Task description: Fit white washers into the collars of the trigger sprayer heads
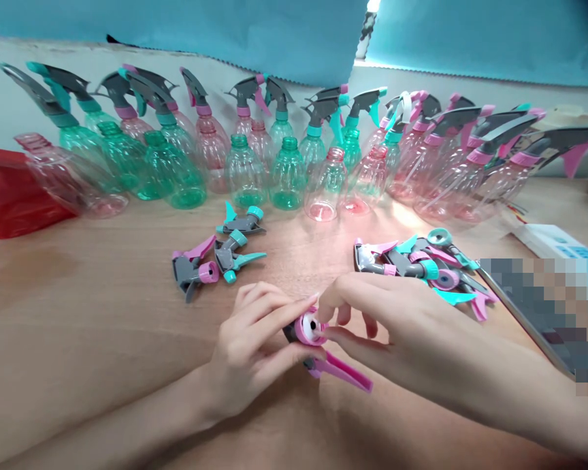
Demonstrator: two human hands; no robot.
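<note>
Just below the middle of the view, my left hand (249,339) is closed around a grey and pink trigger spray head (340,372). Its pink collar faces up toward me, with a white insert and a dark hole inside. The pink trigger points to the lower right. From the right, my right hand (372,313) reaches over with thumb and index finger bent in a pinch at the collar's rim. Whether a small part sits between those fingertips is hidden.
Left of centre lie three loose spray heads (232,254). A pile of several more (421,261) lies at right, beside a phone (519,313). Behind stand open bottles (287,176) and bottles with sprayers fitted (436,176). A red bag (14,196) is at far left.
</note>
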